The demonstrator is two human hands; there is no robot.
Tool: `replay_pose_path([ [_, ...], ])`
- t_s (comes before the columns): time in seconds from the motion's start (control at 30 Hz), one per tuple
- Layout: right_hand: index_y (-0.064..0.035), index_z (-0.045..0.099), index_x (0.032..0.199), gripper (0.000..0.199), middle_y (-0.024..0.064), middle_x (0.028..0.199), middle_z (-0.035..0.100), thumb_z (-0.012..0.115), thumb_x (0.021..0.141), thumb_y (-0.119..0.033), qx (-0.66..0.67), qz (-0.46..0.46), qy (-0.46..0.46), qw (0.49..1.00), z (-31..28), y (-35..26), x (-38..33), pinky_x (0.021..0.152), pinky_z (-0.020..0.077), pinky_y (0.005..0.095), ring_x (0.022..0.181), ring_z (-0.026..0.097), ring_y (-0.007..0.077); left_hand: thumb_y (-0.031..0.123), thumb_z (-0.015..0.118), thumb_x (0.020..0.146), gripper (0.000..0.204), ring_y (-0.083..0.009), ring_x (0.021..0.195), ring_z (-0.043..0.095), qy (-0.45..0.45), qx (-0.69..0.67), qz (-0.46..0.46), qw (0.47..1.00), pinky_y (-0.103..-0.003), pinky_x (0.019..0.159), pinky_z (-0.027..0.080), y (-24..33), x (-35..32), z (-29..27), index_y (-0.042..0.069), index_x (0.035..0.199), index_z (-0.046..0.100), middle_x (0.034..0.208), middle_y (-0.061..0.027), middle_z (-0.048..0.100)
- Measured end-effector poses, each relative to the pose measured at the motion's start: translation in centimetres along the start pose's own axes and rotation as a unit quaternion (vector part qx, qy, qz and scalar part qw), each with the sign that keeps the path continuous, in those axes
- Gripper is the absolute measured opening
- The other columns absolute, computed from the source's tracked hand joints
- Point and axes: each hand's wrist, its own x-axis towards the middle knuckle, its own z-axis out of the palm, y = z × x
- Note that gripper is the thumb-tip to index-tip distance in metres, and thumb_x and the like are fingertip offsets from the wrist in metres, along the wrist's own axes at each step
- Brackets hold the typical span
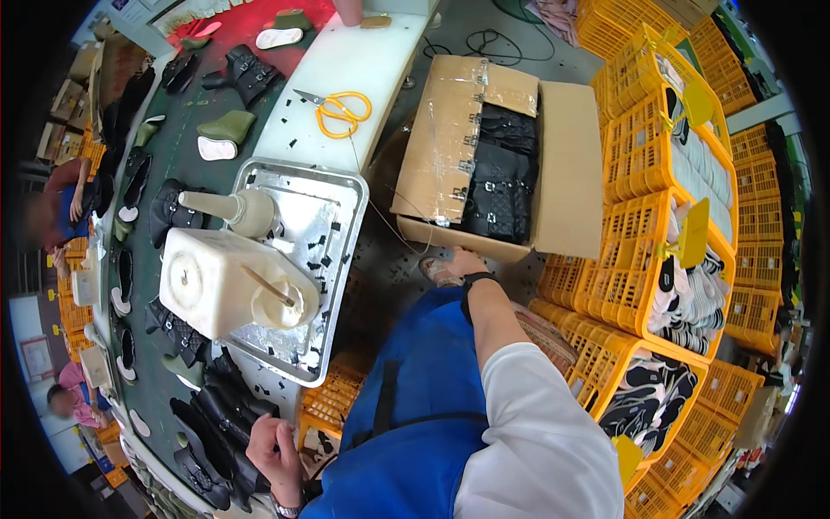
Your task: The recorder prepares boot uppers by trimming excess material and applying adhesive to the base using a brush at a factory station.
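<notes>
My right hand [465, 263] reaches forward to the near edge of an open cardboard box [443, 147], its fingers bent against the rim and partly hidden. Inside the box lie black quilted boots [499, 192] with buckled straps. My left hand [275, 451] hovers by the near end of the green work table, loosely curled with the fingers apart and nothing in it. Beside it are black boots [226, 411] lying on the table. A metal tray [346, 208] holds a white plastic container [203, 281] with a wooden-handled tool [266, 284], and a pale bottle-like vessel [251, 210].
Orange-handled scissors [341, 114] lie on the white tabletop [324, 65]. The green belt [186, 121] carries boots and green shoe forms. Stacked yellow crates [618, 268] with shoe parts stand close on the right. Two other people [73, 199] work across the table. A cable [493, 43] lies on the floor.
</notes>
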Motion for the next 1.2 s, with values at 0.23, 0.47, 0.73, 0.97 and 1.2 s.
replay_pose_path([
  [0.23,-0.0060,0.060,0.102,0.031,0.0151,0.099,0.061,0.058,0.076,-0.021,0.041,-0.225,-0.123,0.966,-1.5,3.5,-1.3,0.084,0.0429,0.0351,0.096,0.056,0.0268,0.000,0.050,0.079,0.016,-0.0235,0.056,0.053,0.017,-0.010,-0.013,1.000,-0.040,0.076,0.046,2.9,2.0,1.3,-0.002,0.063,0.053,0.059,-0.0102,0.053],
  [0.47,-0.0020,0.063,0.089,0.019,0.0092,0.068,0.063,0.051,0.078,-0.012,0.352,-0.143,-0.152,0.912,-12.6,0.1,0.0,0.051,0.0486,0.0286,0.059,0.060,0.0171,0.002,0.051,0.082,0.016,-0.0219,0.055,0.052,0.088,-0.021,0.016,0.996,-0.039,0.080,0.044,6.9,5.3,2.8,-0.003,0.067,0.053,0.059,-0.0104,0.052],
  [0.73,-0.0014,0.059,0.101,0.044,0.0143,0.092,0.063,0.055,0.079,-0.040,0.152,-0.200,0.043,0.967,-12.4,-2.8,5.4,0.072,0.0469,0.0327,0.081,0.060,0.0232,0.005,0.050,0.083,0.017,-0.0197,0.054,0.049,0.139,-0.006,-0.002,0.990,-0.038,0.081,0.043,9.6,5.5,3.9,-0.003,0.068,0.054,0.058,-0.0090,0.051],
  [0.97,-0.0034,0.061,0.097,0.046,0.0155,0.090,0.062,0.065,0.066,-0.037,-0.005,-0.305,-0.019,0.952,-11.9,1.8,0.7,0.075,0.0466,0.0363,0.086,0.059,0.0319,0.002,0.048,0.083,0.016,-0.0198,0.053,0.047,0.173,0.000,-0.066,0.983,-0.036,0.080,0.044,9.1,4.8,3.6,-0.003,0.067,0.050,0.058,-0.0101,0.048],
  [1.2,-0.0070,0.060,0.100,0.040,0.0159,0.093,0.060,0.066,0.067,-0.028,-0.005,-0.268,0.049,0.962,-8.6,7.2,-0.2,0.079,0.0454,0.0385,0.088,0.057,0.0319,-0.001,0.051,0.080,0.012,-0.0227,0.059,0.053,0.154,0.013,-0.001,0.988,-0.039,0.077,0.045,8.6,5.7,2.4,-0.003,0.068,0.053,0.062,-0.0101,0.054],
])
